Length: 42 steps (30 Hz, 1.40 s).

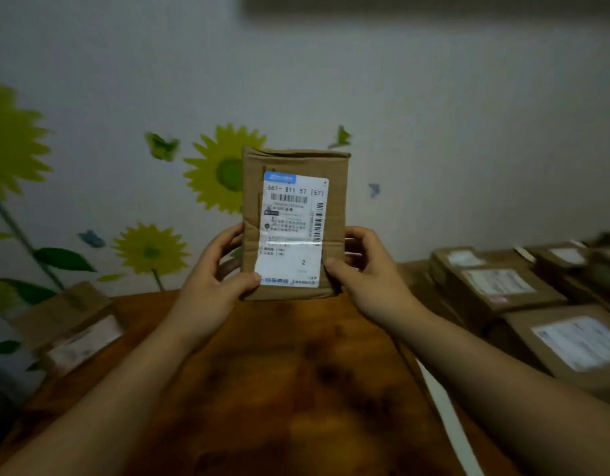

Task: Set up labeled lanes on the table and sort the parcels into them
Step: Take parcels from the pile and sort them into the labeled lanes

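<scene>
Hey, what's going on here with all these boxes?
A person holds one cardboard parcel upright above the wooden table, left hand and right hand gripping its lower sides, its shipping label facing them. More labelled parcels lie stacked on the right, and a few boxes sit at the left.

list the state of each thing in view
held parcel, upright, off the table, label facing the camera
left hand, grips the parcel's left edge
right hand, grips the parcel's right edge
parcels on the right, lying flat, labels up
parcels on the left, lying label up, blurred
</scene>
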Each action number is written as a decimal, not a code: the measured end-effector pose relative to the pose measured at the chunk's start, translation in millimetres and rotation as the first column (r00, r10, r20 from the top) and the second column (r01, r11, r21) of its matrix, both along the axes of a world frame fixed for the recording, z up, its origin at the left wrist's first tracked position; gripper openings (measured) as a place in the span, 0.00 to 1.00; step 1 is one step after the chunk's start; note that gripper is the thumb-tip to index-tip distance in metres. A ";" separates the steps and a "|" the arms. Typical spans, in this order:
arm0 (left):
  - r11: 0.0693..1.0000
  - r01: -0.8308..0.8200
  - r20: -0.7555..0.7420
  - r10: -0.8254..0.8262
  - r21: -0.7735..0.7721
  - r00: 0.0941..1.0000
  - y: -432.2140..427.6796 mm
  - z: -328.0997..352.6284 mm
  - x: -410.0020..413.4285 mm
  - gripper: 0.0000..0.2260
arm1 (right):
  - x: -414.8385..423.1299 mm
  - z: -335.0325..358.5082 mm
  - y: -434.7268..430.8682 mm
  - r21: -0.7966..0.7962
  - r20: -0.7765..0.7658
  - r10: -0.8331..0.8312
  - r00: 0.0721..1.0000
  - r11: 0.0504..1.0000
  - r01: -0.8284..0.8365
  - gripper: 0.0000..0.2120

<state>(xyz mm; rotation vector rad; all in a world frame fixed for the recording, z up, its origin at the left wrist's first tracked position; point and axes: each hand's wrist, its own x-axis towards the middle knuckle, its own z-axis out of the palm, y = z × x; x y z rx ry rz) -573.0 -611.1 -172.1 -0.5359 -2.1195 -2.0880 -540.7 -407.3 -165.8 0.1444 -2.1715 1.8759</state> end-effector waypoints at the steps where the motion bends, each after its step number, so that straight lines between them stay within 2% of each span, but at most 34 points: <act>1: 0.999 0.048 0.043 -0.049 0.021 0.998 15.6 -7.5 0.6 0.27 | 10.8 -7.9 13.2 0.005 0.030 -0.054 0.998 0.999 0.054 0.15; 5: 0.982 0.190 0.133 -0.190 0.011 0.973 89.3 -19.8 17.6 0.25 | 61.1 -19.2 76.7 0.049 0.086 -0.226 0.970 0.974 0.222 0.21; 10: 0.945 0.327 0.148 -0.321 -0.019 0.936 186.4 -4.7 50.3 0.22 | 117.9 -8.4 164.4 0.045 0.013 -0.397 0.918 0.917 0.397 0.28; 14: 0.900 0.434 0.157 -0.422 -0.049 0.893 277.0 6.7 88.1 0.21 | 174.3 -0.2 245.8 0.021 -0.048 -0.480 0.876 0.876 0.481 0.27; 15: 0.891 0.451 0.168 -0.436 -0.058 0.884 304.1 8.4 100.1 0.21 | 190.0 0.8 272.0 0.015 -0.047 -0.501 0.864 0.865 0.502 0.30; 18: 0.858 0.503 0.201 -0.477 -0.105 0.855 380.5 12.0 135.0 0.20 | 235.3 3.9 348.5 0.051 -0.040 -0.603 0.797 0.795 0.604 0.45; 19: 0.843 0.523 0.215 -0.491 -0.126 0.844 403.2 12.6 144.9 0.20 | 249.5 4.9 370.8 0.058 -0.038 -0.625 0.779 0.777 0.626 0.45; 20: 0.834 0.535 0.221 -0.501 -0.138 0.837 424.1 14.0 153.5 0.20 | 262.2 6.6 390.9 0.030 -0.032 -0.633 0.774 0.773 0.634 0.41; 22: 0.844 0.522 0.210 -0.491 -0.126 0.845 464.6 18.6 166.4 0.19 | 284.7 9.7 427.9 -0.021 -0.023 -0.659 0.752 0.752 0.658 0.27; 23: 0.862 0.496 0.196 -0.472 -0.102 0.860 484.1 21.7 171.4 0.19 | 292.2 11.4 443.9 -0.044 -0.011 -0.693 0.721 0.721 0.692 0.23; 27: 0.919 0.393 0.251 -0.384 0.017 0.888 554.2 28.4 179.4 0.27 | 307.2 11.5 503.5 -0.172 0.034 -0.779 0.626 0.613 0.771 0.19; 31: 0.938 0.343 0.242 -0.321 -0.054 0.916 608.7 22.7 171.6 0.30 | 299.9 -1.6 548.7 -0.180 0.043 -0.801 0.597 0.582 0.793 0.16; 33: 0.944 0.331 0.236 -0.318 -0.015 0.918 636.0 24.2 156.8 0.27 | 284.8 -4.3 572.4 -0.159 0.045 -0.809 0.586 0.573 0.804 0.17; 37: 0.906 0.422 0.140 -0.423 0.040 0.895 692.6 32.7 115.6 0.18 | 245.5 7.8 629.0 0.009 -0.040 -0.809 0.586 0.586 0.810 0.21; 39: 0.877 0.478 0.115 -0.479 0.044 0.870 721.0 38.2 94.1 0.20 | 226.7 15.6 659.4 0.067 -0.039 -0.804 0.594 0.591 0.804 0.23; 42: 0.834 0.550 0.111 -0.551 0.045 0.827 763.8 42.9 67.0 0.29 | 202.7 21.4 702.6 0.159 -0.029 -0.801 0.598 0.587 0.794 0.22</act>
